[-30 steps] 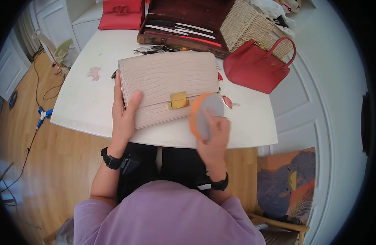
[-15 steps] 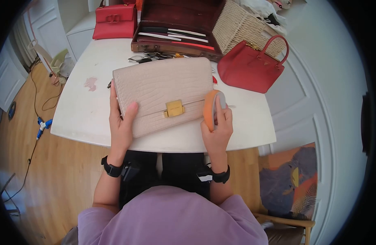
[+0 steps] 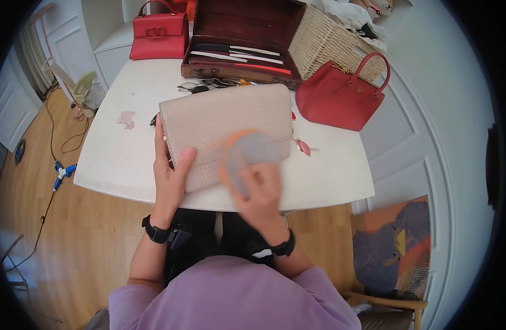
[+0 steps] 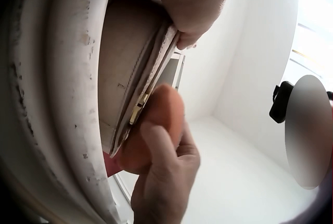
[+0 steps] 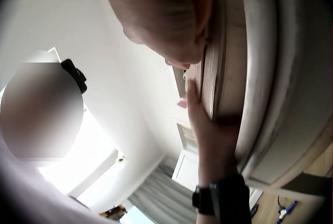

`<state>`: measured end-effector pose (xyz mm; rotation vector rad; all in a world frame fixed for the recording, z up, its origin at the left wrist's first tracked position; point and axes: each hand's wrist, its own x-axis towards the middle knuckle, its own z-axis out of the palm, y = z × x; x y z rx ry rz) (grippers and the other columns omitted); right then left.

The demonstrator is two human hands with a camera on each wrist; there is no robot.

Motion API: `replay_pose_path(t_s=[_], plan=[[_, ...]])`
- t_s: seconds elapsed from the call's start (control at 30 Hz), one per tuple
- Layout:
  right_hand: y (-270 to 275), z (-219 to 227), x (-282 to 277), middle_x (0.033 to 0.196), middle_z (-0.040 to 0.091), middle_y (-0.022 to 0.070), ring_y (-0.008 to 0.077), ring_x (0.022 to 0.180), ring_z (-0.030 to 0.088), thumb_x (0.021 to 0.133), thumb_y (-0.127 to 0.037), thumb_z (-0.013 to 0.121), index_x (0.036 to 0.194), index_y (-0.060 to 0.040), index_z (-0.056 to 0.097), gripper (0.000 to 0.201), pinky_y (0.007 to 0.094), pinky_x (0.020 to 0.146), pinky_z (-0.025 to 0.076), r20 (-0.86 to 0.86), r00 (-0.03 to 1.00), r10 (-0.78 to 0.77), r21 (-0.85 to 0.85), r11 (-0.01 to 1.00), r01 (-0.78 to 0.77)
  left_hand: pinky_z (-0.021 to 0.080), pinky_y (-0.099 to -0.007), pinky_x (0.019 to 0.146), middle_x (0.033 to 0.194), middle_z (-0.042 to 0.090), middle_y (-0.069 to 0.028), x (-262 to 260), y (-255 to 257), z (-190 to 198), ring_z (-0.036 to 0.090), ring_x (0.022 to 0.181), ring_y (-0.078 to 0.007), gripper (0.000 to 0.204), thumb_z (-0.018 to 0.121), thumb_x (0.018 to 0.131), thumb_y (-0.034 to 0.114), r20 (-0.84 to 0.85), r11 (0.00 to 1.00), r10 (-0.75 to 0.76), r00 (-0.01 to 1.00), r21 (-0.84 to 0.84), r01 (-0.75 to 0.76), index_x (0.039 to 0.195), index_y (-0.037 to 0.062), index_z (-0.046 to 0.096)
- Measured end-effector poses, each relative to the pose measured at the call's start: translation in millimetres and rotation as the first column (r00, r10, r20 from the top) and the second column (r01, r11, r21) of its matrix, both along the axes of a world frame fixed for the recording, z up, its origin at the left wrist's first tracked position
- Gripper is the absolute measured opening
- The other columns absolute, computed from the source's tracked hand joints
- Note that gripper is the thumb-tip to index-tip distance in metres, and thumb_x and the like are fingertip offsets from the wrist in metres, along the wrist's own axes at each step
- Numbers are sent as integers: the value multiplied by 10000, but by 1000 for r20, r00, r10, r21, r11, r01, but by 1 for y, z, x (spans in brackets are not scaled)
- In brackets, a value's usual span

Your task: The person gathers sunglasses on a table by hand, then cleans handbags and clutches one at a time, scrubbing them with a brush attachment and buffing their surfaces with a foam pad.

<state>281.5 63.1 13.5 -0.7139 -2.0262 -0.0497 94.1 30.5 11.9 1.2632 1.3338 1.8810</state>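
Observation:
A beige clutch bag [image 3: 225, 113] with a crocodile-pattern surface lies tilted on the white table [image 3: 110, 159]. My left hand [image 3: 170, 176] grips its left edge, thumb on the front and fingers behind. In my right hand [image 3: 259, 192] is a round orange-and-grey pad [image 3: 252, 147], blurred by motion over the lower front of the bag. The left wrist view has the pad's orange side [image 4: 170, 107] right at the flap, beside the gold clasp [image 4: 138, 107]. From the head, the pad and right hand hide that clasp.
Behind the bag lie several pairs of glasses [image 3: 200, 86] and an open brown case [image 3: 209, 71]. A red handbag [image 3: 338, 102] stands at the right near a woven basket [image 3: 327, 41], another red handbag [image 3: 159, 38] at the back left. Sunglasses [image 3: 303, 147] lie beside the clutch's right edge.
My right hand has swept the pad leftward from the bag's right edge across its front, covering the clasp. The left hand keeps its grip on the bag's left edge.

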Motion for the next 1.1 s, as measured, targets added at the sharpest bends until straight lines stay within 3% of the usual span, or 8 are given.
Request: replay_pose_path(t_s=[0.13, 0.3, 0.4, 0.5, 0.67, 0.73, 0.9, 1.1], plan=[[29, 12, 34, 791, 466, 52, 219, 730, 484, 681, -25, 752, 1303, -54, 627, 635, 347, 679, 430, -150, 947, -282, -157, 953, 259, 360, -373, 1094, 1508, 381, -195, -1, -1, 0, 459, 1327, -277, 866, 652, 887, 216, -117, 999, 18, 993, 36, -14, 1571, 69, 142], [-9, 3, -13, 846, 500, 66, 230, 716, 497, 621, 18, 777, 1244, -68, 673, 637, 334, 670, 436, 13, 994, 109, -2, 994, -109, 412, -376, 1051, 1469, 429, -206, -4, 0, -5, 507, 1288, -287, 957, 721, 844, 251, -161, 998, 30, 987, 64, -20, 1571, 68, 127], [-9, 7, -19, 855, 500, 58, 231, 729, 498, 624, -3, 785, 1232, -74, 682, 621, 356, 686, 433, 18, 994, 109, 109, 988, -110, 456, -374, 1003, 1414, 490, -206, -5, -1, -3, 557, 1234, -297, 1028, 772, 803, 263, -163, 996, 17, 987, 86, -3, 1571, 71, 116], [28, 26, 3, 835, 448, 48, 225, 768, 440, 691, 14, 721, 1247, -85, 678, 567, 343, 669, 368, -124, 984, -126, 143, 979, 143, 484, -370, 965, 1346, 551, -204, 0, -3, 2, 601, 1176, -301, 1079, 816, 760, 269, -104, 997, -1, 995, 74, 8, 1566, 60, 129], [50, 79, 20, 1178, 596, 119, 337, 1118, 551, 748, -17, 679, 1280, -118, 662, 542, 482, 1008, 377, -274, 951, -142, 169, 967, 193, 495, -369, 945, 1281, 598, -197, -5, -5, -6, 631, 1127, -283, 1072, 868, 691, 289, -301, 999, -28, 953, 5, 31, 1524, 6, 255], [36, 85, 8, 1381, 547, 132, 369, 1318, 474, 809, -114, 673, 1281, -138, 656, 473, 543, 1120, 292, 67, 995, -79, 217, 974, 63, 490, -363, 952, 1288, 599, -189, -5, -6, -8, 625, 1140, -263, 1016, 892, 652, 302, -368, 999, -32, 929, 6, 37, 1459, -27, 370], [-5, 96, -14, 1361, 573, 156, 399, 1304, 498, 782, -129, 684, 1247, -101, 666, 466, 564, 1109, 319, 279, 938, 208, 218, 937, -273, 482, -361, 962, 1283, 606, -168, -8, -9, -7, 611, 1158, -251, 931, 897, 653, 284, -285, 992, -89, 954, 63, 112, 1400, -31, 440], [8, 119, 51, 1366, 583, 116, 314, 1282, 537, 778, -165, 718, 1214, -116, 680, 441, 508, 1083, 372, 359, 930, -77, 105, 994, 42, 453, -380, 1019, 1254, 634, -135, -16, -20, -8, 610, 1153, -252, 715, 870, 661, 179, -353, 980, -193, 916, -34, 194, 1285, 29, 553]])
